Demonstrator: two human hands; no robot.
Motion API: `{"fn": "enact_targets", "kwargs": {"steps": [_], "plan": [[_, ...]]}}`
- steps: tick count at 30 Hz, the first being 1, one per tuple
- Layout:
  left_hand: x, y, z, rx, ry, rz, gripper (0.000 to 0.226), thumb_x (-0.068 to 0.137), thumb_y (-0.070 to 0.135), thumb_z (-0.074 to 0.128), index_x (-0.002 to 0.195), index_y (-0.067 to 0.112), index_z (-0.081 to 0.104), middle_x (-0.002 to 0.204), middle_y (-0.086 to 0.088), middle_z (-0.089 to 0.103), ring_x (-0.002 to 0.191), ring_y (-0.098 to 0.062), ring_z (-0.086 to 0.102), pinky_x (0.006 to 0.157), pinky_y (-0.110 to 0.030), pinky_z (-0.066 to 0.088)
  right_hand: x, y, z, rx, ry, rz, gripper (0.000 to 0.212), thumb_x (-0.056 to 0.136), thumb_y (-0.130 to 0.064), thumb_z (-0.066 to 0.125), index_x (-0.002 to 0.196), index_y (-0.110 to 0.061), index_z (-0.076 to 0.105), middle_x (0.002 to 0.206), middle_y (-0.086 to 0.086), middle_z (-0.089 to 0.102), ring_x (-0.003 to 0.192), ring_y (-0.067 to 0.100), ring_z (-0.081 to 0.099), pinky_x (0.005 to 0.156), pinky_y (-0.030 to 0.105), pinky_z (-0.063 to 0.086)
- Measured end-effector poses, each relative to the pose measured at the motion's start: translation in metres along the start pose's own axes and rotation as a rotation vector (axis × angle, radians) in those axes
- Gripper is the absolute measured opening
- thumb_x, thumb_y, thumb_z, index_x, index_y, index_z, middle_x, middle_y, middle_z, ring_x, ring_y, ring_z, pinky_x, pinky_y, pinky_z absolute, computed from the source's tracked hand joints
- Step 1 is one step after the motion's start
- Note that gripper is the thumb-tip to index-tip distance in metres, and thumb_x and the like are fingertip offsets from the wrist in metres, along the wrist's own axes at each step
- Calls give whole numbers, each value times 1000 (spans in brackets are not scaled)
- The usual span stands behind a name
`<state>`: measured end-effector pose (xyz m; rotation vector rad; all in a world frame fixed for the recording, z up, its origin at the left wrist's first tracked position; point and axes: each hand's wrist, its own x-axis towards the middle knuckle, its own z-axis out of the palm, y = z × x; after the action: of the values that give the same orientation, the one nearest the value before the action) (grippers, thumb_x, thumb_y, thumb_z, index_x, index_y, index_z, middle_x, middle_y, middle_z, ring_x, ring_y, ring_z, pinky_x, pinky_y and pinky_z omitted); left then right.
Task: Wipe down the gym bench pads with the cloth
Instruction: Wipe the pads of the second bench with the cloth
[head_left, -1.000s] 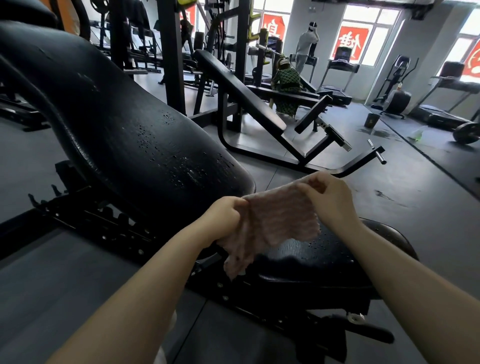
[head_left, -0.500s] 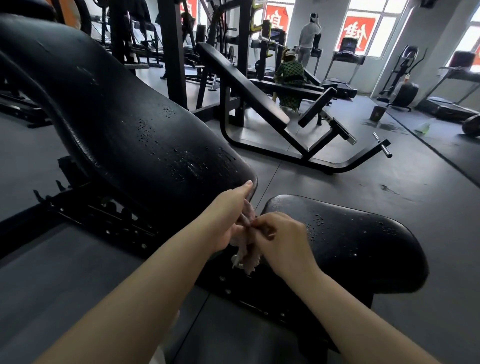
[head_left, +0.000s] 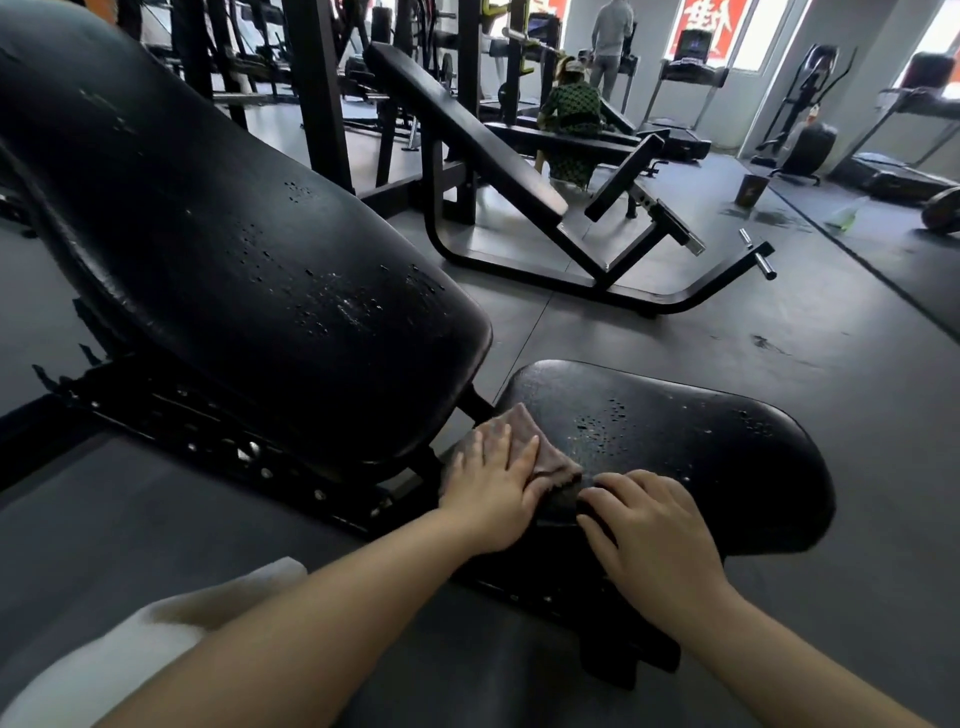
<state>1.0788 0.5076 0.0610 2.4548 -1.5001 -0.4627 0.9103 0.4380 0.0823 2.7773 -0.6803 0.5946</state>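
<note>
- Half a second ago you had the cloth (head_left: 540, 447) bunched between both hands in front of the backrest; now it lies spread on the near-left corner of the seat pad (head_left: 701, 452), and your view has dipped lower toward the seat.
- Your left hand (head_left: 493, 488) lies flat on the cloth with fingers straight, pressing it down. That broad, open-palm contact is likely there so the whole cloth drags over the vinyl instead of balling up.
- Your right hand (head_left: 649, 535) rests on the seat pad just beside the cloth, fingers loosely curled, tips at the cloth's near edge. Whether they actually pinch that edge I cannot tell; it looks more like steadying or smoothing it.
- The cloth sits at the end of the seat nearest the backrest (head_left: 234, 249), probably as a starting point for strokes running out toward the far, wider end.
- Droplets still speckle the seat beyond the cloth and the lower backrest, so I judge wiping has barely begun; both pads remain to be done.
- Keep the palm weight even; a light cloth on wet vinyl may skid or fold under.
</note>
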Motion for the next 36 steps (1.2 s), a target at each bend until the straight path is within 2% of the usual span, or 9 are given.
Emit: {"fn": "enact_targets", "kwargs": {"steps": [12,14,17,19,23,27,30,34,36], "plan": [[55,-13,-13,-274,-38,-97,51,98,49,32,146,47,13,159,4,-10,144,-33,10,115,-42,11,-18,14,12,-39,-44,-54,43,84,-44,43,113,-24,70,115,4,68,102,27,63,92,39,36],[35,-22,-1,-429,53,-95,48,99,40,37,145,42,23,159,4,-4,144,-28,13,115,-39,14,-19,15,13,-49,-43,-67,44,84,-44,43,113,-24,69,116,5,67,103,27,63,93,40,36],[-12,-8,31,-749,437,-98,44,99,22,42,143,30,37,157,2,11,143,-19,17,113,-27,14,-20,15,14,-58,-51,-75,45,84,-44,43,115,-22,68,117,6,66,104,28,62,93,42,37],[-42,23,53,-785,657,-38,46,98,31,39,144,34,33,157,1,7,145,-15,7,117,-27,8,-19,15,14,-58,-47,-84,46,84,-44,43,116,-22,68,118,7,66,105,29,61,93,42,36],[-53,42,61,-628,592,-90,67,83,59,10,142,36,33,158,2,5,144,-24,-14,111,-27,-10,-20,15,13,-63,-41,-91,47,85,-44,43,117,-21,67,119,8,65,106,29,61,93,42,35],[-13,-1,40,-587,553,-28,39,97,34,36,129,23,57,149,-3,35,142,-27,15,117,-33,7,-19,13,13,-56,-45,-72,45,85,-43,44,116,-21,67,118,7,66,106,29,61,93,43,36],[1,-17,37,-794,512,-36,33,97,14,47,130,14,55,149,-8,34,139,-21,29,113,-29,21,-19,11,11,-57,-43,-63,45,85,-43,43,115,-20,68,118,7,66,105,29,61,93,43,36],[-18,17,57,-982,771,-211,36,99,10,41,133,9,50,152,-8,21,139,-18,24,108,-13,18,-20,13,9,-57,-80,-77,49,84,-44,41,118,-18,66,120,8,65,106,30,61,94,42,35],[-30,46,71,-971,880,-245,44,98,25,38,140,11,41,156,-8,5,144,-20,9,114,-19,9,-20,16,8,-67,-97,-96,51,83,-43,40,119,-16,65,121,9,64,106,30,61,95,42,34]]}}
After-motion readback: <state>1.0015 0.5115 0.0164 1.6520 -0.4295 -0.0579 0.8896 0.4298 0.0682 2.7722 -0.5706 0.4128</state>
